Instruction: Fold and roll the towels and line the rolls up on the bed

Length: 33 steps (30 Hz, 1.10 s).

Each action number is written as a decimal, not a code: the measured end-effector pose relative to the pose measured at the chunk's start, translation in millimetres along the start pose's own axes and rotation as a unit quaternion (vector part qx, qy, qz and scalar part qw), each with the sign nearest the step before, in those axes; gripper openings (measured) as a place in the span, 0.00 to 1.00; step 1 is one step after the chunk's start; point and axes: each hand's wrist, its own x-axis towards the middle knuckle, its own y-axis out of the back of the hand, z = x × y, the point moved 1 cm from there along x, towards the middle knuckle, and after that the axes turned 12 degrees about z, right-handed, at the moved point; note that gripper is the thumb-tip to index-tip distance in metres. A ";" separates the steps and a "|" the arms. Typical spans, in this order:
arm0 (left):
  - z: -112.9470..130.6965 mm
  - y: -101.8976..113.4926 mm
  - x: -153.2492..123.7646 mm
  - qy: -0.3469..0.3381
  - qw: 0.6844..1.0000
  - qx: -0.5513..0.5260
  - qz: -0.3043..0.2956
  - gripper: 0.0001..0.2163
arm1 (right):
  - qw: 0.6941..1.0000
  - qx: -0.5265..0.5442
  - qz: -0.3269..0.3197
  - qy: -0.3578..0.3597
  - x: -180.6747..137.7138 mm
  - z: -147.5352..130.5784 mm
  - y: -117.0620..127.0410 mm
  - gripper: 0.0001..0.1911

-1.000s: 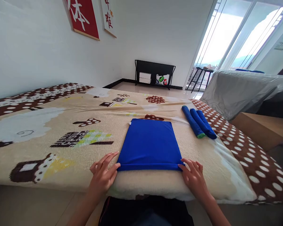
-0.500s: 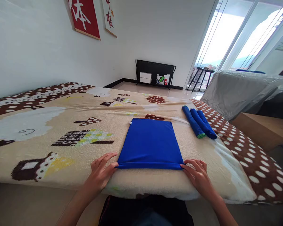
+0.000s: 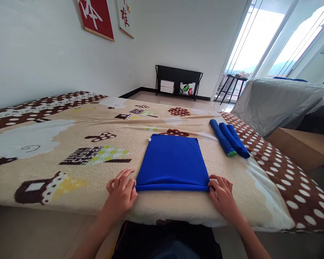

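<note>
A blue towel lies flat on the patterned blanket, its near edge rolled into a narrow band. At the left end of that band, my left hand pinches the cloth between thumb and fingers. My right hand grips the opposite end the same way, fingers curled over the corner. A small white tag shows at the towel's far left corner. Farther off to the right, three rolled blue towels lie side by side, the leftmost with a green end.
The cream blanket with brown dotted borders covers the bed, whose front edge is close to my body. A cardboard box and plastic-covered furniture stand at the right. A black rack is against the far wall.
Both hands have rolled their fingers over the towel's near edge, and the band there looks a little rounder. The camera view has shifted slightly.
</note>
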 end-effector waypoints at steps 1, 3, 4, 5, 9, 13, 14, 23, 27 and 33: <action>8.2 -0.4 2.4 0.010 1.000 0.023 0.016 0.06 | 1.000 -0.017 0.016 -0.013 2.1 -6.8 -3.0 0.09; 25.8 -1.6 6.2 0.033 0.997 0.055 0.048 0.11 | 0.997 -0.047 0.058 -0.033 4.2 -22.7 -9.4 0.11; 34.8 -2.7 7.7 0.038 0.996 0.058 0.061 0.13 | 0.995 -0.052 0.077 -0.034 4.5 -31.8 -12.7 0.14; 43.9 -4.4 9.1 0.031 0.996 0.045 0.067 0.16 | 0.995 -0.044 0.091 -0.025 4.5 -41.4 -16.1 0.16; 73.9 -14.4 15.1 -0.067 0.995 -0.058 0.044 0.19 | 0.994 0.064 0.073 0.051 6.1 -75.3 -27.3 0.18; 80.9 -16.6 20.8 -0.101 0.990 -0.095 0.019 0.17 | 0.992 0.096 0.040 0.067 13.2 -84.3 -26.5 0.15; 78.9 -15.2 21.6 -0.104 0.989 -0.101 0.013 0.16 | 0.992 0.100 0.028 0.072 15.5 -82.7 -24.5 0.14; 19.7 -8.1 18.6 -0.173 0.980 -0.092 -0.036 0.15 | 0.986 0.116 -0.027 0.120 20.4 -32.0 -10.0 0.13; -1.9 -1.5 14.8 -0.149 0.979 -0.136 -0.030 0.12 | 0.987 0.119 -0.022 0.102 11.7 -8.6 -1.8 0.12; -12.1 8.6 21.4 -0.055 0.976 -0.182 -0.102 0.08 | 0.993 0.100 -0.031 0.063 17.5 -3.6 5.2 0.11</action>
